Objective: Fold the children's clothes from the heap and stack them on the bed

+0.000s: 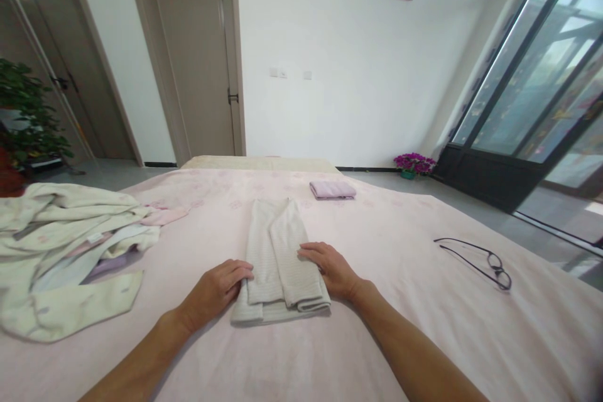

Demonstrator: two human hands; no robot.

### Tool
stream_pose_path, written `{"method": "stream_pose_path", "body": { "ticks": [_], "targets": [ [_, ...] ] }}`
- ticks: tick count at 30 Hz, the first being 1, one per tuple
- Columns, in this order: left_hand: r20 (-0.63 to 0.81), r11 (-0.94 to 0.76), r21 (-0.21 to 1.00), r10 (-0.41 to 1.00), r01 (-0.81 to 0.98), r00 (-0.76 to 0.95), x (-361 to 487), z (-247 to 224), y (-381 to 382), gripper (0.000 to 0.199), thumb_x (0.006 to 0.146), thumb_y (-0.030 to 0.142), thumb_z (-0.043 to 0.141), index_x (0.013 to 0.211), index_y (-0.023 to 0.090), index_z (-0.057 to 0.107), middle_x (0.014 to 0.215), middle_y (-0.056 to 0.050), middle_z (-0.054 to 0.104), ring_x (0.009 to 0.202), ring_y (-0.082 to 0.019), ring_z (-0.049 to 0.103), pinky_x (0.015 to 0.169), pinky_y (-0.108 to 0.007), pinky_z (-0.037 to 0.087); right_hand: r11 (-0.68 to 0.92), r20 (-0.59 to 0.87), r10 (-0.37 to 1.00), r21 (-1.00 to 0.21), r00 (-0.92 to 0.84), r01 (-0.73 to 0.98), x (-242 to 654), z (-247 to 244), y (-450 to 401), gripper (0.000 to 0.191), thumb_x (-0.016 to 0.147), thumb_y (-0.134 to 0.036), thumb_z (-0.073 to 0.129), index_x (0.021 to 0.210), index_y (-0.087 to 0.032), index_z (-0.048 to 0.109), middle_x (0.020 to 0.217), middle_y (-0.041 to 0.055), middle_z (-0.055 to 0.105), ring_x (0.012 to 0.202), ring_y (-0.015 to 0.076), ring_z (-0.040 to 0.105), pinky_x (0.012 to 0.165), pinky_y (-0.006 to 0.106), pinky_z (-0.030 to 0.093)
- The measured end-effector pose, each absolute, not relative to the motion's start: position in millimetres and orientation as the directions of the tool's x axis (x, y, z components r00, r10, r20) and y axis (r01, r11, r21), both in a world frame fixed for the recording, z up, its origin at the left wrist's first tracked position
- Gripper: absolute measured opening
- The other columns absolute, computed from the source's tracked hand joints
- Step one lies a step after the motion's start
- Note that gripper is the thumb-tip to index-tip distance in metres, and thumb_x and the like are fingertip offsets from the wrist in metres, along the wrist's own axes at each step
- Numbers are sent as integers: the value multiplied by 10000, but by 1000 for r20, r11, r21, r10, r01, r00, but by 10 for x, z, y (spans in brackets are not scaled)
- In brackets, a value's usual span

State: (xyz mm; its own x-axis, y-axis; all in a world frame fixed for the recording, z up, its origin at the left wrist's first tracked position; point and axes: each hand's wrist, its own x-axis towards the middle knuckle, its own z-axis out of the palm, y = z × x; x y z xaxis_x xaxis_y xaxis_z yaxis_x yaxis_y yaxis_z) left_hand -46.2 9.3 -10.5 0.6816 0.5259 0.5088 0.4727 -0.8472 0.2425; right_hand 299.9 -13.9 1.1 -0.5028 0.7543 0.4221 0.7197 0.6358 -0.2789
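A pale grey, finely striped garment (282, 264) lies folded into a narrow shape in front of me, its sides turned inward and its layers showing at the near hem. My left hand (223, 286) rests at its left edge, fingertips touching the cloth and the thumb mostly hidden. On the right, my right hand (332, 267) lies over the other edge, with its fingers stretched across the top layer. Neither hand lifts the fabric. Beyond the garment sits a small folded lilac cloth (332, 190).
A loose heap of cream printed clothes (70, 245) covers the left side. Dark-framed eyeglasses (494, 270) lie on the right of the pink sheet (400, 339). A wooden door (193, 63), glass doors (513, 75) and purple flowers (414, 163) stand beyond the sheet.
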Motion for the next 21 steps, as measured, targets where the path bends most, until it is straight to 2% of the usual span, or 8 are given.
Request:
{"method": "stream_pose_path", "body": {
  "ticks": [3,5,7,9,12,15,18,21],
  "targets": [
    [491,-828,215,550,518,676,-431,-58,98,261,913,127,483,1071,242,656,1127,-45,692,1046,-185,616,923,-338,505,592,396,782,-228,-481,773,2975,90,-166,459,856,-311,633,1312,-289,593,1353,74,589,1185,259,526,1027,442,389],
    [484,-822,179,553,541,678,-422,-8,95,224,922,179,499,1054,247,667,1107,-46,703,1053,-209,611,931,-376,485,587,407,779,-209,-476,782,2970,146,-181,426,857,-339,634,1282,-316,619,1361,55,591,1276,288,463,1083,482,322],
    [492,-833,164,533,528,688,-422,54,71,208,934,218,488,1035,244,668,1069,-51,713,1093,-230,598,959,-399,458,628,425,751,-224,-505,745,2969,186,-194,386,859,-359,628,1243,-328,647,1331,41,618,1350,292,405,1131,503,255],
    [489,-859,192,503,474,713,-429,115,21,206,941,252,475,1035,232,656,1041,-64,711,1119,-240,587,989,-404,435,686,419,717,-281,-557,671,2964,205,-213,371,862,-379,616,1226,-321,656,1269,42,660,1339,267,443,1149,480,249],
    [445,-864,320,499,389,743,-438,163,-75,222,955,301,445,1020,211,637,976,-80,692,978,-221,620,917,-357,464,712,371,702,-382,-608,589,2946,199,-256,358,876,-395,585,1215,-307,661,1207,50,694,1194,228,585,1102,412,349],
    [392,-770,495,612,403,686,-418,133,-119,264,972,343,407,955,198,626,873,-58,669,808,-184,606,786,-296,476,677,365,733,-478,-575,560,2926,175,-283,326,881,-416,576,1156,-287,693,1143,56,719,1078,226,645,1021,388,429],
    [345,-582,656,798,481,495,-348,49,-60,309,972,390,390,855,193,597,762,-17,622,724,-160,569,692,-259,451,589,377,799,-648,-468,482,2891,140,-239,383,841,-464,630,1143,-237,694,1095,75,727,1012,242,664,946,387,480],
    [299,-384,751,923,537,242,-252,-25,77,312,942,414,409,762,199,546,669,15,562,662,-148,531,613,-244,402,476,367,873,-782,-322,401,2825,77,-98,404,877,-462,583,1176,-203,663,1127,81,706,1028,245,642,919,387,492]
  ]
}}
